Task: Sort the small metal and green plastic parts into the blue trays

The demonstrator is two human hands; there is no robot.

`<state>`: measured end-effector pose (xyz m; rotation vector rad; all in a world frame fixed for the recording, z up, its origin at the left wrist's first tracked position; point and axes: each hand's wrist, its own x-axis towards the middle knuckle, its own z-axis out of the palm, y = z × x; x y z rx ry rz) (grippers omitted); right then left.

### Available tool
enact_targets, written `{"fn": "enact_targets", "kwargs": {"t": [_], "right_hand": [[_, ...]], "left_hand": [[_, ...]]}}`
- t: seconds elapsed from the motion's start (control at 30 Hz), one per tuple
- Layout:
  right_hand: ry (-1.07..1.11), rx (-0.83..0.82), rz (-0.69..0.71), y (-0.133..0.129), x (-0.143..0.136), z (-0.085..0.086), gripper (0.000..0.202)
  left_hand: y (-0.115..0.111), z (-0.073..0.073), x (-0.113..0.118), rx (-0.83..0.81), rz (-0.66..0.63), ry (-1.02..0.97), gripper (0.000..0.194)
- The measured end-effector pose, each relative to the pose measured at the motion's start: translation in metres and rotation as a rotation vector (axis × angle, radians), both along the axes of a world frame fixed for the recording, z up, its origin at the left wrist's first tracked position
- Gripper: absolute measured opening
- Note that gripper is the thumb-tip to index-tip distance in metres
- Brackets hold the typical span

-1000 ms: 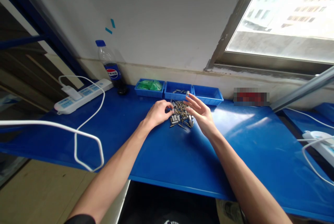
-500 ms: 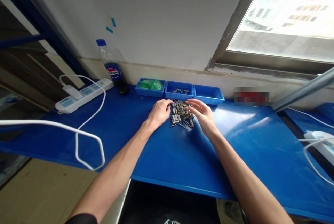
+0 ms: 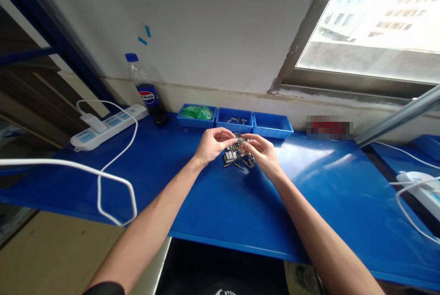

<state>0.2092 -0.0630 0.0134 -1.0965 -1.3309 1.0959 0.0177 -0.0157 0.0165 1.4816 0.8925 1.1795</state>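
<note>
My left hand [image 3: 216, 144] is closed in a pinch over a pile of small parts, its thumb and forefinger at a small grey block [image 3: 239, 139]. Close against it from the right, my right hand [image 3: 260, 149] also pinches; whatever lies between its fingertips is too small to make out. Beneath both hands is the pile, with grey blocks [image 3: 230, 156] and thin brass-and-dark screw-like pins [image 3: 241, 165] mixed together. The hands cover its upper part.
Behind the pile stand three blue bins: one with green packets [image 3: 197, 112], a middle bin [image 3: 233, 126] with several grey pieces, and a right bin [image 3: 273, 133]. A cola bottle [image 3: 147, 95], a power strip [image 3: 112, 125] and a looping white cable [image 3: 132, 189] are at left.
Both hands have come together above the pile, the left moving right and the right slightly left. A small grey block now shows between their fingertips.
</note>
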Motion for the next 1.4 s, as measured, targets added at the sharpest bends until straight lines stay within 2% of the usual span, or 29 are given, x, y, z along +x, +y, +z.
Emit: {"fn": "enact_targets", "kwargs": {"t": [0.13,0.23,0.43,0.6,0.7,0.83,1.03,1.3,1.4], "right_hand": [[0.063,-0.033,0.030,0.000,-0.001,0.001,0.040],[0.062,-0.044,0.001,0.001,0.001,0.000,0.038],[-0.003,-0.012,-0.099,0.002,0.005,0.000,0.036],[0.127,0.073,-0.047,0.004,0.004,0.000,0.062],[0.124,0.065,-0.095,0.005,0.006,-0.002,0.061],[0.098,0.029,-0.147,0.006,0.009,-0.002,0.048],[0.064,0.022,-0.142,0.005,0.010,-0.001,0.038],[0.034,0.009,-0.131,0.004,0.009,0.000,0.037],[0.032,0.001,-0.118,0.004,0.009,-0.001,0.037]], "left_hand": [[-0.002,-0.001,0.003,-0.023,-0.034,-0.003,0.040],[-0.004,0.001,0.004,0.013,-0.043,0.065,0.035],[-0.001,-0.002,-0.007,0.360,0.138,0.539,0.012],[0.003,-0.012,-0.013,0.397,0.125,0.723,0.012],[0.003,-0.011,-0.013,0.388,0.114,0.756,0.014],[0.001,-0.007,-0.012,0.353,0.099,0.758,0.019],[0.002,-0.010,-0.013,0.358,0.091,0.752,0.019],[0.005,-0.016,-0.019,0.381,0.213,0.856,0.024],[0.005,-0.014,-0.018,0.404,0.226,0.802,0.022]]}}
